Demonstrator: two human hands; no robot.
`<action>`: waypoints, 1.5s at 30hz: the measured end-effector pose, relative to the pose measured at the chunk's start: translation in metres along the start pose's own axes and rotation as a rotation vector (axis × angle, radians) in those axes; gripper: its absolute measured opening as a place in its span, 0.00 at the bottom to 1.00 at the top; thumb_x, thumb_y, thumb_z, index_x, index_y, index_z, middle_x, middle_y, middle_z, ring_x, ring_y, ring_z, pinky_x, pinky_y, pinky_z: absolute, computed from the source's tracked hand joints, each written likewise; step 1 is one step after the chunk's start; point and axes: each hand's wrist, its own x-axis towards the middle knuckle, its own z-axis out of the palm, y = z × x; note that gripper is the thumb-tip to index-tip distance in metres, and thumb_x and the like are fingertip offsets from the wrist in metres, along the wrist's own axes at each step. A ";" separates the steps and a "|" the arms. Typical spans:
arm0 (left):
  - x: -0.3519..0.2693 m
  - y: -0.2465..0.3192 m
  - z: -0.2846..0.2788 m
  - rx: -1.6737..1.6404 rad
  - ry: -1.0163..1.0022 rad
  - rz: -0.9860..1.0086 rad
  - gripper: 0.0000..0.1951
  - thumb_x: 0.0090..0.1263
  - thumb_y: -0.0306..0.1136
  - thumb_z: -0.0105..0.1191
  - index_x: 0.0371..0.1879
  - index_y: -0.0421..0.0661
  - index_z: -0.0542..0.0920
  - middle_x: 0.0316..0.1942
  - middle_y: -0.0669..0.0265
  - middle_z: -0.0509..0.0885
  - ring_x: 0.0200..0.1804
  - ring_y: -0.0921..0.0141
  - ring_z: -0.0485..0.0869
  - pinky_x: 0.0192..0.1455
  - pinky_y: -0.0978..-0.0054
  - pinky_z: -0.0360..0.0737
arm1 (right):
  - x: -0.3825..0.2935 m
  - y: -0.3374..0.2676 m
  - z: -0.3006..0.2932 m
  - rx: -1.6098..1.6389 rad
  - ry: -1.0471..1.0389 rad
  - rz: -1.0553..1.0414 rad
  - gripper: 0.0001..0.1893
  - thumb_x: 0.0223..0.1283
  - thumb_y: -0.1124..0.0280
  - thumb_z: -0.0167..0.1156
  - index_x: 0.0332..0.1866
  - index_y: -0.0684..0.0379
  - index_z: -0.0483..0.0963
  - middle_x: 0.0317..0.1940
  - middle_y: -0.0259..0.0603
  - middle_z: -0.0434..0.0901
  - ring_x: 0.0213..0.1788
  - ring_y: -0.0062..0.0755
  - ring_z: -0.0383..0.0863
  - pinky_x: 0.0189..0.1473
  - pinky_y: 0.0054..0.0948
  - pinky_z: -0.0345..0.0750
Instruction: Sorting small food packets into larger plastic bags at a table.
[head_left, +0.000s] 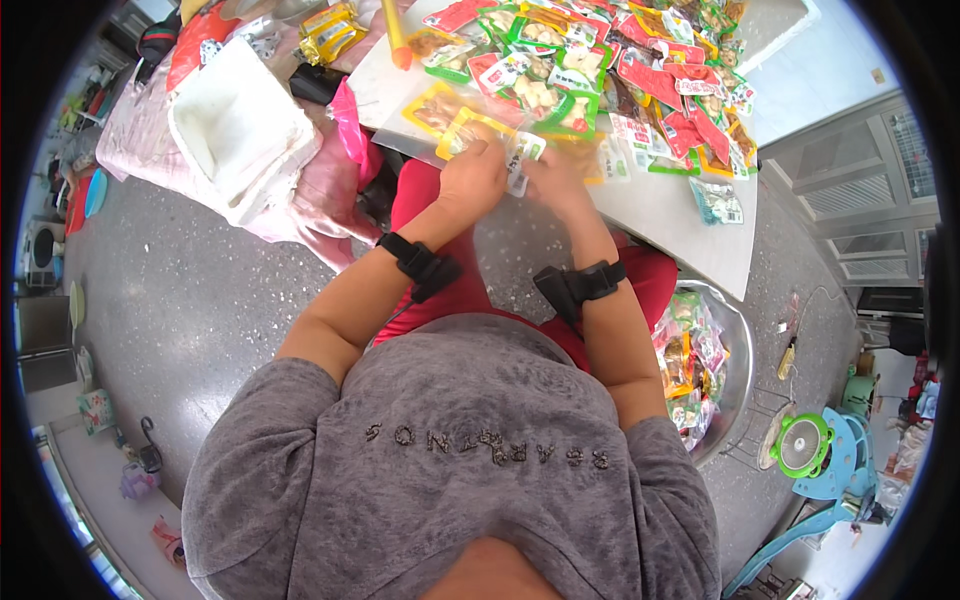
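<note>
My left hand (476, 176) grips a clear plastic food packet with a yellow border (469, 124) and a white printed end (526, 161), above the table's near edge. My right hand (556, 184), blurred, is at the white end with its fingers curled; whether it grips the packet is unclear. Just beyond lies another yellow-edged packet (435, 111). Past both hands, a big heap of sealed food packets (536, 94) in green, red and yellow covers the pale tabletop (675, 217). One small teal-and-white packet (716, 202) lies apart at the right.
A white foam box (232, 127) rests on pink cloth (135, 150) at left, near a black object (319, 82) and gold packets (330, 34). A yellow tube (395, 34) lies on the table. Beside my right leg stands a metal basin (739, 360) of packets. A green fan (802, 446) is farther right.
</note>
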 end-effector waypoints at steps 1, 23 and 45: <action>0.000 0.001 -0.001 -0.001 0.006 0.015 0.03 0.51 0.29 0.43 0.22 0.44 0.67 0.22 0.57 0.71 0.24 0.57 0.72 0.24 0.63 0.70 | 0.000 -0.002 0.000 -0.001 0.001 0.002 0.09 0.47 0.73 0.47 0.35 0.64 0.67 0.24 0.36 0.72 0.23 0.22 0.71 0.21 0.19 0.68; 0.002 -0.005 -0.001 0.022 0.230 0.157 0.04 0.47 0.26 0.46 0.22 0.44 0.70 0.36 0.60 0.72 0.41 0.61 0.69 0.44 0.67 0.64 | -0.005 0.030 -0.016 -1.131 0.500 -0.504 0.22 0.34 0.60 0.57 0.38 0.62 0.68 0.44 0.43 0.65 0.48 0.41 0.61 0.43 0.43 0.60; -0.017 -0.020 -0.004 -0.225 0.046 0.140 0.02 0.49 0.25 0.45 0.20 0.40 0.68 0.26 0.59 0.72 0.33 0.59 0.70 0.35 0.68 0.68 | 0.031 0.011 0.004 -0.559 0.412 -0.248 0.20 0.44 0.72 0.49 0.44 0.69 0.60 0.26 0.49 0.71 0.29 0.39 0.72 0.32 0.27 0.69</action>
